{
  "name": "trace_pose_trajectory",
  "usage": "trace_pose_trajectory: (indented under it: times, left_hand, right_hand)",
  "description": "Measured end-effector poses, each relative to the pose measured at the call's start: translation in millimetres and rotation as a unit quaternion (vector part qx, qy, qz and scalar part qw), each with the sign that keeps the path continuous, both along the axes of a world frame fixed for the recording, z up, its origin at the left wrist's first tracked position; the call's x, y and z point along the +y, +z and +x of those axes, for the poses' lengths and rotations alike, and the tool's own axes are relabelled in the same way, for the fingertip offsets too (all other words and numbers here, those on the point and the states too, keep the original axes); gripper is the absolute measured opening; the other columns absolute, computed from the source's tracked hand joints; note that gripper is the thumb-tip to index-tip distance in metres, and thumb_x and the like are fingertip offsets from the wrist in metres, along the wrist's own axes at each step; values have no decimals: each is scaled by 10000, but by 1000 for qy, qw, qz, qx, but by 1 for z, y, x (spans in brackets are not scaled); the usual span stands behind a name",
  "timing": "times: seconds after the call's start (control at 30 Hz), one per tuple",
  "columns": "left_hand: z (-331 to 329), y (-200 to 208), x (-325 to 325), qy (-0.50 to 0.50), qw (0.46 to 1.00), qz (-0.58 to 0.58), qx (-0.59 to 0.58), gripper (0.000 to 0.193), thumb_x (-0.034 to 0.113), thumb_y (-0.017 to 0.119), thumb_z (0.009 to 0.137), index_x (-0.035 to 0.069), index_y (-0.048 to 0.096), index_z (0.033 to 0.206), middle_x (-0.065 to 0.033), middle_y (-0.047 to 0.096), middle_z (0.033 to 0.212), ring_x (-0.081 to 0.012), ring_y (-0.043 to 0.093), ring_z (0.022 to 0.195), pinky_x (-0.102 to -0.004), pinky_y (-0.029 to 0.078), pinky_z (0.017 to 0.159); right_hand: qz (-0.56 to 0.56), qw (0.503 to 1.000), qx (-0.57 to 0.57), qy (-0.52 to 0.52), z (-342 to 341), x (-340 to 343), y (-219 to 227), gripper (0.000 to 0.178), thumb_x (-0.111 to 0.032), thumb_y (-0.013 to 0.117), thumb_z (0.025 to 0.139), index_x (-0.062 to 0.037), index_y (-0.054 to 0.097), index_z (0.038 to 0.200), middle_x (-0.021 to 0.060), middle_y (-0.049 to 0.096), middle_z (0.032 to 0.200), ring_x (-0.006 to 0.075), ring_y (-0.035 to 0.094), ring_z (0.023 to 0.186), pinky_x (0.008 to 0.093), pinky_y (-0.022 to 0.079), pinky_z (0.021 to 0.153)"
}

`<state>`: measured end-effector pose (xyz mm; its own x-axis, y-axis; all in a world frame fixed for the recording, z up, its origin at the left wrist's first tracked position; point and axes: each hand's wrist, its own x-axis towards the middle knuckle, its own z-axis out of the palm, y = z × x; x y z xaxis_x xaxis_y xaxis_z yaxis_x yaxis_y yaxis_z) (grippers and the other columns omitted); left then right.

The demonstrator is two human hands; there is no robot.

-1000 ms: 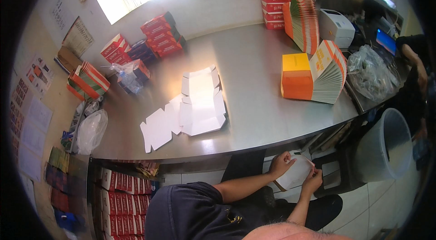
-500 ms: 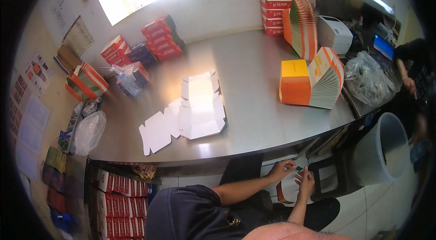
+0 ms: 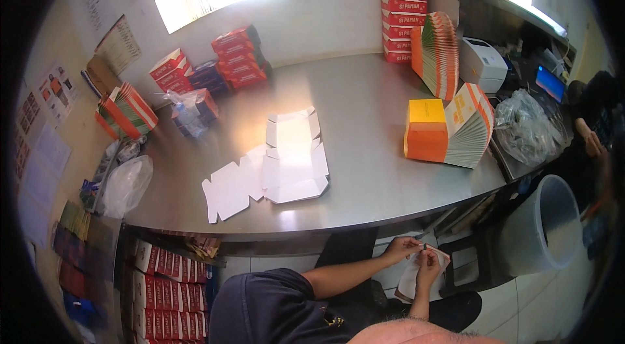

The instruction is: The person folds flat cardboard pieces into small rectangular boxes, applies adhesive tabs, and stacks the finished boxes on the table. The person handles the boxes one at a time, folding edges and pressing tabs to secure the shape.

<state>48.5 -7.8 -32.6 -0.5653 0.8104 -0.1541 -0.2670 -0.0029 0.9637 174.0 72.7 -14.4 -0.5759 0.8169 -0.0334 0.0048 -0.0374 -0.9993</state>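
Observation:
Beyond the table's front edge, my left hand (image 3: pixel 403 249) and my right hand (image 3: pixel 428 267) are close together, low in the view. Fingers of both are pinched at a small dark piece (image 3: pixel 425 246), too small to name. Just under and beside the hands is a pale carton-like sheet (image 3: pixel 408 279) with an orange-brown edge, partly hidden by my right hand and forearm. On the steel table lie unfolded white box blanks (image 3: pixel 296 171), apart from both hands.
A fan-folded stack of orange and green cartons (image 3: pixel 470 126) stands on the table at right, with a plastic bag (image 3: pixel 530 128) behind. A translucent bin (image 3: pixel 550 227) and dark stool (image 3: pixel 472 266) are beside me. Red boxes (image 3: pixel 403 5) are stacked at the wall; another person's hand (image 3: pixel 591 139) shows far right.
My hands have drawn closer together, and the right one has moved slightly left and up. The small piece, green half a second ago, is now mostly covered by fingers. The view has shifted slightly.

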Motion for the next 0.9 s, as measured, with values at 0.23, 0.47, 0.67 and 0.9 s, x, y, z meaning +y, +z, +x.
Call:
trace_pose_trajectory:
  times: [0.23,0.47,0.67,0.9]
  left_hand:
    - [2,-2,-4,3,999,0,-35,282,269,745,933,30,693,1075,-18,706,931,-77,618,777,-238,488,613]
    - [3,-3,-1,-9,998,13,67,306,264,758,920,31,687,1105,-35,713,949,-97,634,833,-261,511,690]
    - [12,10,-2,22,990,-27,140,338,265,800,877,31,634,1057,-36,689,958,-121,647,900,-299,522,794]
    - [15,4,-3,60,967,-51,244,350,232,805,857,33,551,992,-96,660,947,-218,679,931,-349,536,810]
  right_hand:
    - [-192,976,75,64,4,4,-1,206,-234,678,984,-40,618,1021,45,655,900,122,612,793,271,519,710]
    - [-54,997,59,13,4,6,-19,177,-109,637,988,-1,618,1126,84,682,905,131,656,744,259,561,681]
    - [-81,994,65,14,3,0,-22,204,-73,621,987,29,607,1163,103,701,933,155,687,775,278,582,676]
    - [-61,997,41,33,0,0,-46,166,-89,604,999,40,644,1096,98,703,960,158,689,835,276,573,724]
